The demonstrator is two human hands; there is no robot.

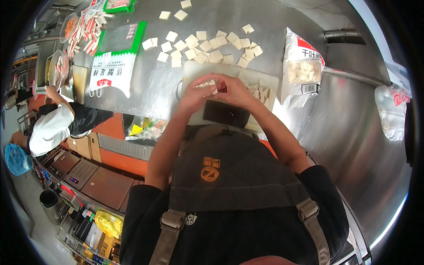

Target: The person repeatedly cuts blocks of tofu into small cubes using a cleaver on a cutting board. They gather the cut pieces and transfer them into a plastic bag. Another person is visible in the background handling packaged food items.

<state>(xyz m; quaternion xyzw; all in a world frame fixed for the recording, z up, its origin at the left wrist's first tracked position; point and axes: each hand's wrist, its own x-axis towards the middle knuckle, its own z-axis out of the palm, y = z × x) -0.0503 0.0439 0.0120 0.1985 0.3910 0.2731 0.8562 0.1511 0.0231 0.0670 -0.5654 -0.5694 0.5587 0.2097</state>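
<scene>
My left hand (194, 96) is closed around a small row of pale slices (206, 84), held above the white cutting board (191, 70). From the other side, my right hand (235, 91) curls in, its fingertips on the end of the same slices. Just below both hands lies a wide dark knife blade (226, 114) on the board's near side. Beside my right hand, several pale triangular pieces (261, 92) stand and lean on the board. Many pale square slices (215, 56) are scattered on the steel table beyond the board.
Right of the board lies a clear-windowed bag of pale pieces (303, 70). To the left are a green-and-white bag (115, 64) and a heap of red-and-white sticks (89, 27). A person in a white sleeve (51, 126) works at the far left beside a bowl (56, 70).
</scene>
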